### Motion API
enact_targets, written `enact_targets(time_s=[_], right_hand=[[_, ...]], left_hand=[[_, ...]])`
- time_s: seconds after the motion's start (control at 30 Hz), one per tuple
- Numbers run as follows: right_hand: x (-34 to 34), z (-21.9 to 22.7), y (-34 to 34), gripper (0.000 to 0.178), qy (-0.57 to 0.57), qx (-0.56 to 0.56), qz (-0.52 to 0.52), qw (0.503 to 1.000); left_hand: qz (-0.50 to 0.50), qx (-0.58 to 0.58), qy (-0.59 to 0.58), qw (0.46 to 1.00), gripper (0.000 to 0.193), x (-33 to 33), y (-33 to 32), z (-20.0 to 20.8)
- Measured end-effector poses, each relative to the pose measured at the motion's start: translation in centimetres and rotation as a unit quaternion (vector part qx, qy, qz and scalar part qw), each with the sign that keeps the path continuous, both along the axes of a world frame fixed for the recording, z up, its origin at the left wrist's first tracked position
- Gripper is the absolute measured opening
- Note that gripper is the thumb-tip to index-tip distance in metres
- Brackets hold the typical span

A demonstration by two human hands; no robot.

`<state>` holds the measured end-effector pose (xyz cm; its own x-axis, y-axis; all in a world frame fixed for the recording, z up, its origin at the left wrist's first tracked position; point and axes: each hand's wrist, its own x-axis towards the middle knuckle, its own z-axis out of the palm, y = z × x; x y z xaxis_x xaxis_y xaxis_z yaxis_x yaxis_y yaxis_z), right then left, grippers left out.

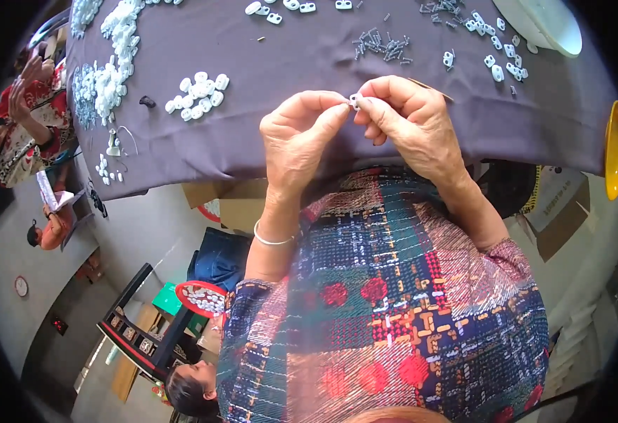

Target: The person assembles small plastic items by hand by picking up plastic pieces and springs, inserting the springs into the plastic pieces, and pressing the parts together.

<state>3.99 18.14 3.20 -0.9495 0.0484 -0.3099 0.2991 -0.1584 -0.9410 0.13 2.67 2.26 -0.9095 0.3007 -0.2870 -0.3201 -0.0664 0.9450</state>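
Close to the table's front edge, my two hands meet at a small white cord lock (355, 101) with a dark hole in it. My right hand (422, 130) pinches it between thumb and forefinger. The thumb and forefinger of my left hand (291, 144) are pressed together at its left side; whatever they grip is too small to make out. Beyond my hands lies a scatter of small dark metal springs (383, 46). A cluster of rounded white plastic pieces (198, 95) sits left of my left hand. Several white cord-lock pieces (496, 44) are spread to the right.
A dark cloth covers the table (252, 63). Heaps of white parts (119, 63) line its left side. A white bowl (555, 28) stands far right, and a yellow dish (615, 151) is at the right edge. Other people sit at the left; a red-rimmed basket (203, 298) is behind me.
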Motion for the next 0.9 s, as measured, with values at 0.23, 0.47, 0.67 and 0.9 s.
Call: enact_targets(time_s=[0.23, 0.47, 0.67, 0.9], right_hand=[[0.0, 0.3, 0.0, 0.015, -0.017, -0.006, -0.003, 1.0], [0.0, -0.2, 0.0, 0.016, -0.011, 0.015, 0.013, 1.0], [-0.2, -0.2, 0.3, 0.015, -0.034, 0.042, 0.039, 0.998], [-0.3, -0.6, 0.2, 0.016, -0.047, 0.015, 0.028, 0.998]], left_hand=[[-0.007, 0.002, 0.005, 1.0, 0.009, 0.1, 0.0, 0.2], [-0.014, -0.019, 0.009, 1.0, 0.01, 0.2, -0.1, -0.2], [-0.039, -0.096, 0.118, 0.988, 0.01, 0.3, -0.2, -0.9], [-0.021, -0.061, 0.054, 0.996, 0.007, 0.4, 0.1, -0.8]])
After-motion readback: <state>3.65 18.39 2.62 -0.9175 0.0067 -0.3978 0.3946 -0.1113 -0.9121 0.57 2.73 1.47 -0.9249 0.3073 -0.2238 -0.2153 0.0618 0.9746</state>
